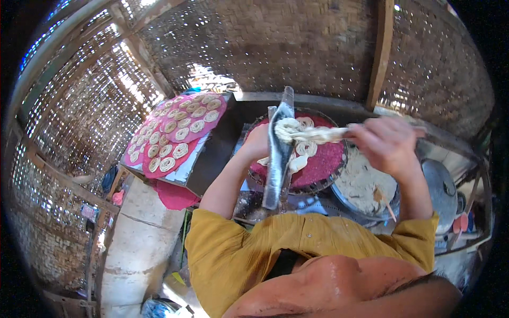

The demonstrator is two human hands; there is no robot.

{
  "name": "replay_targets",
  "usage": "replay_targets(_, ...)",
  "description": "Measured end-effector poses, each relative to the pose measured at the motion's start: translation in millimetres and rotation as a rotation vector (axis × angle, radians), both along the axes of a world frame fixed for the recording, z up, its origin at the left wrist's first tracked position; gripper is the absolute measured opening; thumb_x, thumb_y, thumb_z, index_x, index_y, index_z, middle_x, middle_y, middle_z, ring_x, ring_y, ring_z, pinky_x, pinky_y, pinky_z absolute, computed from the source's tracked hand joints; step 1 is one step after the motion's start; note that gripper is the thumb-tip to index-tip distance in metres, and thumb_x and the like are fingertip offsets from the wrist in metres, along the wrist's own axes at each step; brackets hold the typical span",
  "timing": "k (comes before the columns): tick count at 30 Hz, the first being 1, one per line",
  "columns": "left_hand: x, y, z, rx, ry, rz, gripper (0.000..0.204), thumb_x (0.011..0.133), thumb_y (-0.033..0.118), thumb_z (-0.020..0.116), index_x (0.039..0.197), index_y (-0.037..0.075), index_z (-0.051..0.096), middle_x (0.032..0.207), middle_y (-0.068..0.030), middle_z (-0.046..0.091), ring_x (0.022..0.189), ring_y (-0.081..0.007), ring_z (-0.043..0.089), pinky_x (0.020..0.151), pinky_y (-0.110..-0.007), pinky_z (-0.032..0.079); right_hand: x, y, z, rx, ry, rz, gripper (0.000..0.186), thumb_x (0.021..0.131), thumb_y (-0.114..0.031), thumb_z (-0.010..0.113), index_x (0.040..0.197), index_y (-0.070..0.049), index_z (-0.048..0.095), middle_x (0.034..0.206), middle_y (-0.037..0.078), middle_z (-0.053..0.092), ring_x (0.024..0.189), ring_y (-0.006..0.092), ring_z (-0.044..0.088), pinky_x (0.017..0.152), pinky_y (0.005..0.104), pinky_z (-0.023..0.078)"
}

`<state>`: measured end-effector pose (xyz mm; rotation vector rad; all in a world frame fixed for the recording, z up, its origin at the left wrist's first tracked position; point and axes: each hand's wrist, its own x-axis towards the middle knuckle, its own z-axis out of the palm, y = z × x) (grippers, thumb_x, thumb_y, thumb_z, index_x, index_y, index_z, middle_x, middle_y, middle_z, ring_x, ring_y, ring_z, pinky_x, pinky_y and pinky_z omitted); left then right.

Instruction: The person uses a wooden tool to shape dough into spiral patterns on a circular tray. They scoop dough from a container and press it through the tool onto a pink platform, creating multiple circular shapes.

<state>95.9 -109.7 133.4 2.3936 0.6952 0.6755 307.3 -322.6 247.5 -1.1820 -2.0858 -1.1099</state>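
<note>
A long hand press (277, 159) of worn grey metal or wood stands tilted over a round tray (331, 164) with a pink surface. My left hand (258, 142) is at the press's left side, holding it up; its fingers are mostly hidden behind the tool. With my right hand (386, 142), closed, I grip a wooden stick (344, 132). Pale, sticky dough (313, 133) coats the stick and reaches the middle of the press. Coiled dough rounds (306, 148) lie on the tray beneath, beside a smooth white piece (298, 164).
Pink sheets (183, 139) with many dough coils cover a box-like stand at left. A basin (366, 183) of pale dough, with a stick in it, sits below my right forearm. Further right is a grey lidded pot (440, 188). Woven walls (297, 58) close in behind.
</note>
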Motion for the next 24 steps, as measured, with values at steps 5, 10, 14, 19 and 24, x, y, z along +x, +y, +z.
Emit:
replay_targets(5,12,-7,13,-0.697,-0.464,-0.234,0.03,0.072,0.017,0.064,0.098,0.004,0.058,0.091,-0.0049,0.061,0.081,-0.0148,0.057,0.072,-0.029,0.046,30,10,-15,0.024,0.251,-0.078,0.022,0.059,-0.013,0.07,0.077,-0.009,0.058,0.063,0.004,0.054,0.056,0.0222,0.054,0.049,0.0331,0.04)
replay_targets(10,5,6,6,-0.049,-0.234,-0.228,0.033,0.071,0.023,0.064,0.097,0.004,0.057,0.092,-0.007,0.06,0.082,-0.0174,0.057,0.073,-0.031,0.046,35,12,-24,-0.211,0.351,-0.021,0.02,0.064,-0.016,0.068,0.078,-0.008,0.056,0.063,0.006,0.055,0.059,0.0242,0.055,0.05,0.0343,0.041)
replay_targets(14,8,-19,28,0.039,-0.047,-0.057,0.035,0.068,0.029,0.061,0.095,0.008,0.059,0.092,-0.0167,0.06,0.082,-0.03,0.058,0.072,-0.037,0.045,36,8,-12,-0.335,0.322,-0.022,0.017,0.069,-0.019,0.065,0.078,-0.008,0.054,0.062,0.007,0.054,0.059,0.0255,0.055,0.05,0.0355,0.041)
replay_targets(19,23,-48,36,0.106,0.077,0.087,0.044,0.063,0.031,0.066,0.099,0.007,0.056,0.095,-0.0144,0.058,0.087,-0.0298,0.057,0.075,-0.035,0.045,26,9,21,-0.535,0.1,-0.107,0.018,0.076,-0.027,0.055,0.074,-0.009,0.053,0.058,0.009,0.053,0.057,0.0291,0.055,0.048,0.0398,0.04)
replay_targets(24,30,-47,24,0.155,0.17,0.075,0.041,0.067,0.03,0.064,0.1,0.008,0.057,0.096,-0.0131,0.059,0.087,-0.0279,0.057,0.075,-0.034,0.044,-14,16,27,-0.513,-0.062,-0.19,0.018,0.075,-0.025,0.055,0.07,-0.008,0.051,0.059,0.01,0.054,0.057,0.0274,0.057,0.05,0.0397,0.042)
